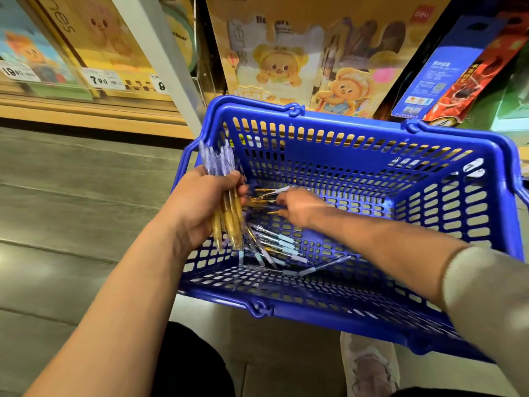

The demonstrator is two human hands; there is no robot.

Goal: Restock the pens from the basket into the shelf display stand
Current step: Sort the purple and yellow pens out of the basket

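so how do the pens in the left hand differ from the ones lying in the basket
The bunch of pens is gripped in the left hand, lined up and near upright; the loose pens lie flat on the basket floor at mixed angles. The bunch is lifted clear of the floor; the loose pens rest on it. Both look like the same clear pens with gold and lilac parts.

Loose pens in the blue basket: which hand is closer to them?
Right. The right hand reaches into the basket, fingers at the loose pens. The left hand is over the left rim, gripping its own bundle of pens.
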